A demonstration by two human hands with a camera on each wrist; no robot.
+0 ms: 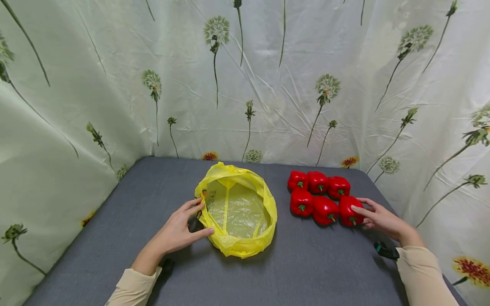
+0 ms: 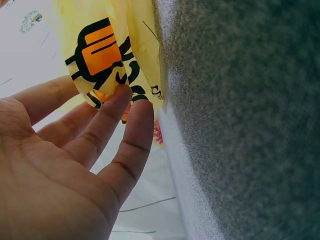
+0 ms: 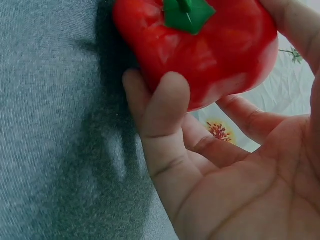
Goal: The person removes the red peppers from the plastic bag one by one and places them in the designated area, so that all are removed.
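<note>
A yellow plastic bag (image 1: 269, 202) stands with its mouth spread wide, its translucent inside showing. My left hand (image 1: 174, 229) touches the bag's left rim, thumb and fingers spread apart; in the left wrist view its fingertips rest against the bag's printed side (image 2: 140, 45). Over on the right, my right hand (image 1: 384, 219) grips a glossy red bell pepper (image 1: 350, 210) with a green stem, the nearest right one of a group. Seen from the right wrist, the fingers curl around the underside of this bell pepper (image 3: 215, 55). Part of the thumb is out of frame there.
Several more red bell peppers (image 1: 300, 202) sit close together in two rows, left of and behind the gripped one. A grey cloth-covered table (image 1: 306, 267) lies beneath everything. Dandelion-printed curtains (image 1: 268, 85) hang along its back and sides.
</note>
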